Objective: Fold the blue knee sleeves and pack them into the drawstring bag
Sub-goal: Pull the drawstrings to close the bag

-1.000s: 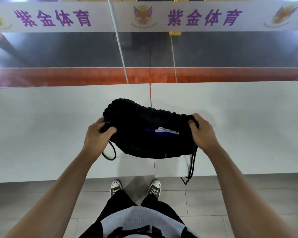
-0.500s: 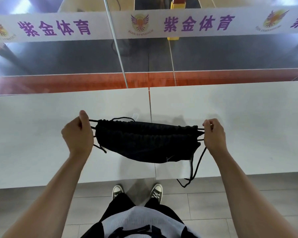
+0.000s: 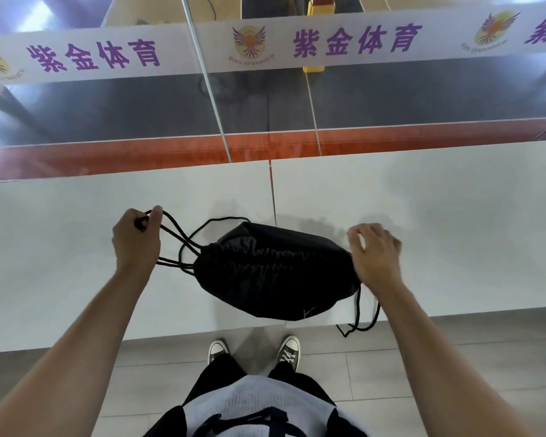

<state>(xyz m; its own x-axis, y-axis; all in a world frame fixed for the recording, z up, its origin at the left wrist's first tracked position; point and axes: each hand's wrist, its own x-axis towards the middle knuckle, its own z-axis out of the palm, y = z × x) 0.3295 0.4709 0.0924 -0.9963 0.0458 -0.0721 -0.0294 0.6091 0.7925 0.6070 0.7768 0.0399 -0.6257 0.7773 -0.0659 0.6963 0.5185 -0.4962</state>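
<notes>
The black drawstring bag (image 3: 275,275) lies on the white table (image 3: 438,222), near its front edge and just in front of the person, with its gathered mouth bunched tight along the top. No blue knee sleeves show anywhere on the table or in either hand, so by the look of it they are already inside — though the bag's cloth hides whatever it holds.

The left hand (image 3: 136,239) is out to the left of the bag, its thumb and curled fingers pinching the black cords (image 3: 177,238), which run taut from the fist to the bag's left corner. The right hand (image 3: 375,257) hovers at the bag's right end with its fingers loosely bent and a little apart; whether it touches the cloth cannot be told, and it grips nothing. Another loop of cord (image 3: 358,323) hangs off the table's front edge below that hand.

Judged from this, folding and packing are done and the mouth is drawn closed. What may be left is only to let go of the cords and leave the bag lying.

Beyond the table runs a glass barrier with a printed banner (image 3: 356,42) along it.
</notes>
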